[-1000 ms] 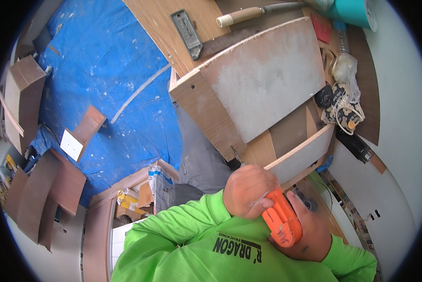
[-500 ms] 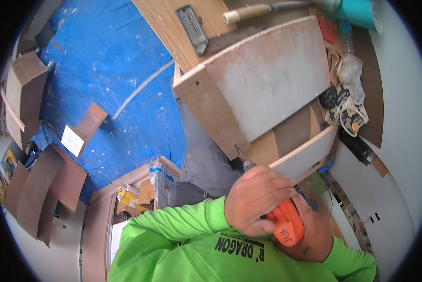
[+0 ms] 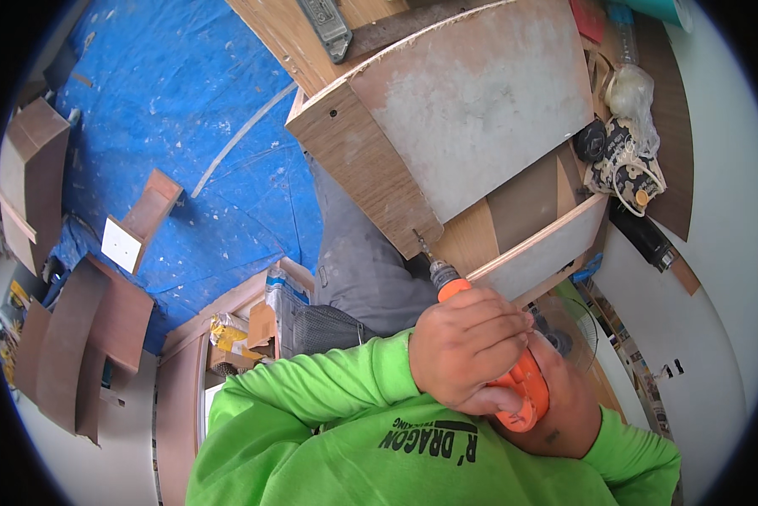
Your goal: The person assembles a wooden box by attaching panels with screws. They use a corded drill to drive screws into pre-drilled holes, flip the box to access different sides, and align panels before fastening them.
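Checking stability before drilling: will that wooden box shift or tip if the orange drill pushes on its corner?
Probably shifts rather than tips: the wooden box looks wide and rigid, built of flat panels. It seems tilted on loose boards, so it may slide. Both the left hand and right hand are on the orange drill; neither braces it.

a blue tarp (image 3: 185, 143) with pale paint specks fills the upper left of the frame. a thin pale strip (image 3: 242, 139) lies slanted on it, and a small brown board with a white face (image 3: 138, 221) sits lower left of that. dark brown curved panels (image 3: 79, 346) stack at the lower left edge. a metal plate (image 3: 326, 27) rests at top centre. a black cylinder (image 3: 644, 236) lies at right.
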The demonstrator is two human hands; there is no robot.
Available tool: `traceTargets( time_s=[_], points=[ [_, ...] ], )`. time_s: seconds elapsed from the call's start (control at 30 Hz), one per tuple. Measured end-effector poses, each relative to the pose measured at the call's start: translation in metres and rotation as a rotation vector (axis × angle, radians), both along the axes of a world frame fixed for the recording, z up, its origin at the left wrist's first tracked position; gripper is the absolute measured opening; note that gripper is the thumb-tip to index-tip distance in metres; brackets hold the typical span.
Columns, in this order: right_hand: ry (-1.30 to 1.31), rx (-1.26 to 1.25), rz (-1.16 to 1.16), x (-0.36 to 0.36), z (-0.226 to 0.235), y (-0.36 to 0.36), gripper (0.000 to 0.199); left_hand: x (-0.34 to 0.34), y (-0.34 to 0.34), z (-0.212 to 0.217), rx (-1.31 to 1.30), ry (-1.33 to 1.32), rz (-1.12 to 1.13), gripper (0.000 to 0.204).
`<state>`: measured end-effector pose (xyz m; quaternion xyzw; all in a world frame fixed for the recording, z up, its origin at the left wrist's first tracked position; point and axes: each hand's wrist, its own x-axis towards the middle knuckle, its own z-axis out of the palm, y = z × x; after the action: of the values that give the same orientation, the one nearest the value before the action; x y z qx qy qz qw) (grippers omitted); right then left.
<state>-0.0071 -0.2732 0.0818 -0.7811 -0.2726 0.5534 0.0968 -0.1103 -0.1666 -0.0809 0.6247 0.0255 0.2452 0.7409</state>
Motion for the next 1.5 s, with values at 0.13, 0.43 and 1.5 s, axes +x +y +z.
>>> traceTargets(
  time_s=[0.13, 0.43, 1.5],
  points=[
    [0.033, -0.040, -0.005, 0.002, 0.002, 0.003, 0.089, 0.000, 0.000, 0.000, -0.012, -0.004, 0.006, 0.070],
    [0.043, -0.075, -0.004, 0.004, 0.002, 0.004, 0.089, 0.001, -0.001, 0.000, -0.026, -0.005, 0.031, 0.067],
    [-0.066, 0.046, 0.227, 0.008, -0.020, 0.019, 0.088, -0.005, -0.001, -0.022, -0.062, 0.000, 0.068, 0.066]
  ],
)
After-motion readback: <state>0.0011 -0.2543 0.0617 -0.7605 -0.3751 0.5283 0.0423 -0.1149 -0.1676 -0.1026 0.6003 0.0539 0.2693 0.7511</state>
